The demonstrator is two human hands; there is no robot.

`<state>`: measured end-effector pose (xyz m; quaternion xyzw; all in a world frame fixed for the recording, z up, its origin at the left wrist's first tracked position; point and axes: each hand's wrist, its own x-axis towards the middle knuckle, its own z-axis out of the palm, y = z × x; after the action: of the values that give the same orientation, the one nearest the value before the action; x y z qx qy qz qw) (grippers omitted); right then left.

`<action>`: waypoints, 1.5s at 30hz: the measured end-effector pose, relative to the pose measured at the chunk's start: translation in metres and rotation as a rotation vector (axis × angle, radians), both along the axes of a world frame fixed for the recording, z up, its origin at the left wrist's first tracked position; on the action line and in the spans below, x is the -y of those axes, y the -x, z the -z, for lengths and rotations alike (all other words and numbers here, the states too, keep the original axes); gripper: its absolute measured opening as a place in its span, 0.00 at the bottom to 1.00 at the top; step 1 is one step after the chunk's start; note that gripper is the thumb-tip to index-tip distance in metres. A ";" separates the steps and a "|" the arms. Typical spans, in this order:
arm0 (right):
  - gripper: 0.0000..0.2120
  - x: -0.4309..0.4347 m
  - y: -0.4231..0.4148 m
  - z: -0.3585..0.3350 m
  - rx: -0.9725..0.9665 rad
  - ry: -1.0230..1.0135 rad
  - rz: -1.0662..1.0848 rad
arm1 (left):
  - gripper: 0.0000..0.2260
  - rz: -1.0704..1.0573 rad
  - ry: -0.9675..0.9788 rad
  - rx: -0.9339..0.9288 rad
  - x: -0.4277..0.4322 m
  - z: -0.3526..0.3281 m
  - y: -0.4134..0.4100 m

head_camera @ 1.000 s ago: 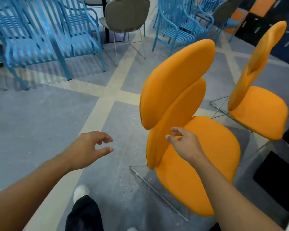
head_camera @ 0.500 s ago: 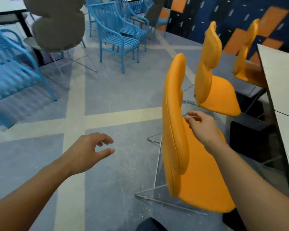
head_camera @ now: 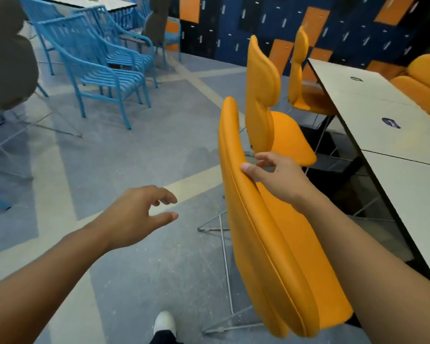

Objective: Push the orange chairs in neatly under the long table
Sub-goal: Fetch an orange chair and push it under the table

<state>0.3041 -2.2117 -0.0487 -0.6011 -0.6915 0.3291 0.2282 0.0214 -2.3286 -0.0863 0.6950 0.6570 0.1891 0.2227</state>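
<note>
The nearest orange chair (head_camera: 271, 244) stands edge-on in front of me, its seat facing the long white table (head_camera: 372, 105) on the right. My right hand (head_camera: 281, 180) is at the front of its backrest, thumb touching the backrest edge, fingers loosely curled and around nothing. My left hand (head_camera: 134, 217) hovers in the air left of the chair, fingers relaxed, holding nothing. A second orange chair (head_camera: 261, 95) stands just beyond, and a third (head_camera: 298, 70) sits further along the table with its seat partly under it.
More orange chairs (head_camera: 422, 80) stand on the table's far side. Blue slatted armchairs (head_camera: 97, 70) line the back left, and a grey chair (head_camera: 8, 58) is at the far left. Open carpet lies between them and me. My white shoe (head_camera: 164, 321) shows below.
My view has swung right, bringing the long table and the row of orange chairs into sight. My right hand has stayed at the nearest chair's backrest; my left hand hovers as before.
</note>
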 end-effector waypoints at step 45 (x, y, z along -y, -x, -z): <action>0.36 0.004 0.103 -0.016 0.348 0.213 0.642 | 0.38 1.255 -0.549 -0.513 -0.341 -0.026 -0.056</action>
<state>0.2010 -2.2156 -0.0330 -0.8545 -0.4582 0.2041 0.1352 0.0778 -1.9872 -0.0599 0.9938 0.0954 0.0151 -0.0542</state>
